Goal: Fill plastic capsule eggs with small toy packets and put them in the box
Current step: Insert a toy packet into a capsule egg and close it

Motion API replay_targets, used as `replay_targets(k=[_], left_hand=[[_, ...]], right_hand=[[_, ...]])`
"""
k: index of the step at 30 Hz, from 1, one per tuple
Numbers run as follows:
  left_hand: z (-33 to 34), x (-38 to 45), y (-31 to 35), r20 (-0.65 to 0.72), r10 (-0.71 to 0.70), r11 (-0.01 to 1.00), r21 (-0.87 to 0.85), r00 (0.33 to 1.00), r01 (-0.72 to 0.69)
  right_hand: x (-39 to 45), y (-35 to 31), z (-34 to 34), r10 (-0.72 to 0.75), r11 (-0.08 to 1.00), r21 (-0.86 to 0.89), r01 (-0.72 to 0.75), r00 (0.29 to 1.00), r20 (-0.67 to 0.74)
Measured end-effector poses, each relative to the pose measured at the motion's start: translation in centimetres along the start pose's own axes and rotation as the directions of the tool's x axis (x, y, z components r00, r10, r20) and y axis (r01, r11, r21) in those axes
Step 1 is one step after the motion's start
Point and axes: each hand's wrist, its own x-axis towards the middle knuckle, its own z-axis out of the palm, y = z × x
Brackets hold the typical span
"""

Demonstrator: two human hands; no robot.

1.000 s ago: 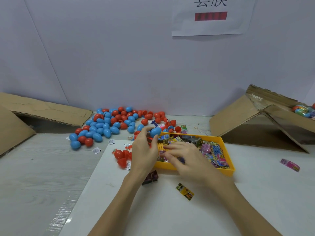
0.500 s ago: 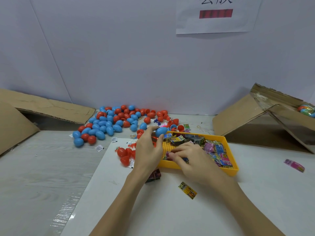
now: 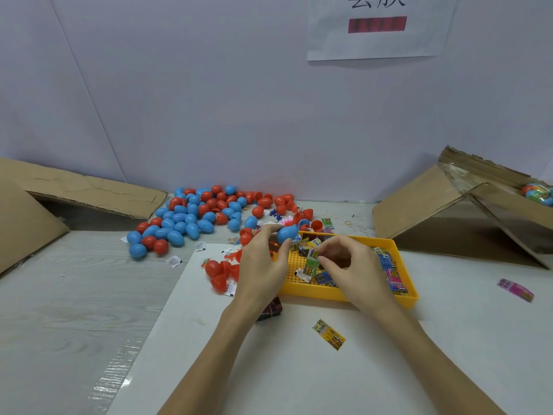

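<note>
Since the earlier frame, your right hand (image 3: 354,266) has lifted a green toy packet (image 3: 311,264) from the yellow plastic tray (image 3: 402,298), pinching it upright. Your left hand (image 3: 263,262) grips a blue plastic egg half (image 3: 287,233) just left, long axis running left-right; I cannot tell its open end. Filled eggs sit in the cardboard box (image 3: 490,202) far right; many blue and red egg shells (image 3: 194,217) remain.

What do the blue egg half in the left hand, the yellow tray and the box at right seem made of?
Blue egg half: probably smooth moulded plastic, with a soft sheen.
Yellow tray: likely rigid plastic, with a studded grid floor.
Box: brown corrugated cardboard, matt, with ragged flap edges.
</note>
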Motion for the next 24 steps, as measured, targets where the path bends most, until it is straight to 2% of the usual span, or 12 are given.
replay_targets(k=[4, 9, 14, 17, 21, 24], left_hand=[[-0.1, -0.1, 0.1, 0.022, 0.026, 1.000, -0.001, 0.999, -0.026], [0.1, -0.3, 0.7, 0.090, 0.048, 0.997, -0.069, 0.995, -0.041], [0.3, -0.8, 1.5, 0.236, 0.074, 0.978, -0.206, 0.969, -0.024], [0.4, -0.9, 1.8, 0.261, 0.076, 0.974, -0.227, 0.962, -0.016], [0.3, -0.8, 2.0, 0.270, 0.020, 0.953, -0.296, 0.963, 0.064], [0.0, -0.5, 2.1, 0.345, -0.018, 0.894, -0.414, 0.938, 0.169]], right_hand=[[0.1, 0.0, -0.3, 0.067, 0.997, 0.034, -0.067, 0.998, -0.002], [0.1, 0.3, -0.4, 0.093, 0.993, -0.072, -0.092, 0.996, 0.014], [0.1, 0.2, -0.6, 0.115, 0.993, 0.018, -0.115, 0.993, -0.010], [0.2, 0.2, -0.8, 0.126, 0.990, 0.066, -0.125, 0.992, -0.016], [0.1, -0.1, -0.9, 0.128, 0.981, 0.145, -0.129, 0.992, 0.010], [0.2, -0.2, -1.0, 0.116, 0.977, 0.176, -0.118, 0.993, 0.021]])
